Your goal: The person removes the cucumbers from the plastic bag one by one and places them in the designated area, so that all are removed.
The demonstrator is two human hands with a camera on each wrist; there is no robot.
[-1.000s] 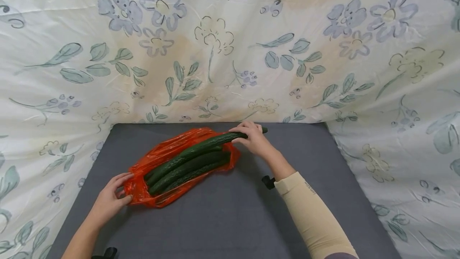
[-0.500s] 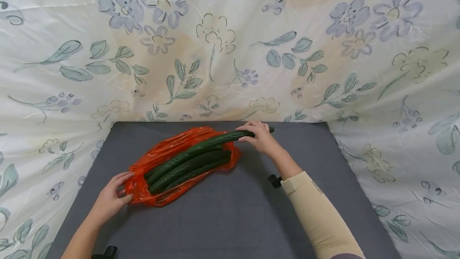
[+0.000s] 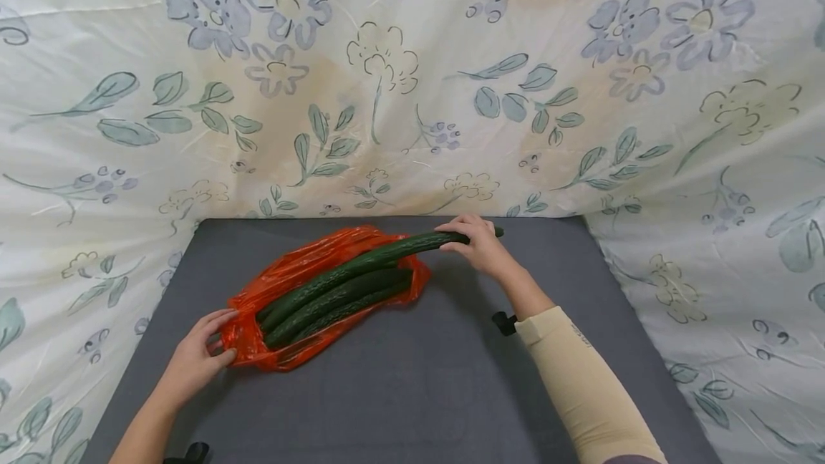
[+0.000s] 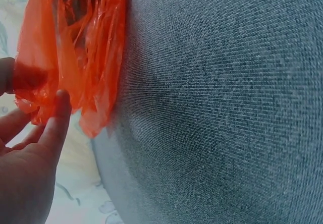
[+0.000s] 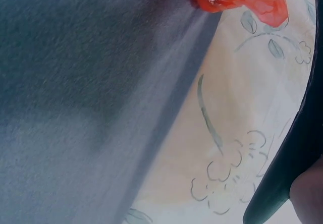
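Observation:
A red plastic bag [image 3: 283, 271] lies on the grey table with several long dark green cucumbers [image 3: 341, 301] in its opening. My left hand [image 3: 201, 349] pinches the bag's left end; in the left wrist view the fingers and thumb [image 4: 59, 113] hold the crinkled red plastic. With my right hand [image 3: 480, 242] I grip one cucumber [image 3: 367, 261] near its right end. That end is raised and reaches past the bag, while its left part still lies over the others. At the right edge of the right wrist view, a fingertip [image 5: 309, 196] presses on this cucumber.
The grey table [image 3: 412, 392] reaches back to a floral curtain [image 3: 412, 127], which also hangs along both sides. Black wrist mounts show near each wrist. A light sleeve [image 3: 580, 378] covers my right forearm.
My right hand has moved to the right, drawing the gripped cucumber partway out of the bag. The left hand keeps its hold on the bag, which stays about where it was.

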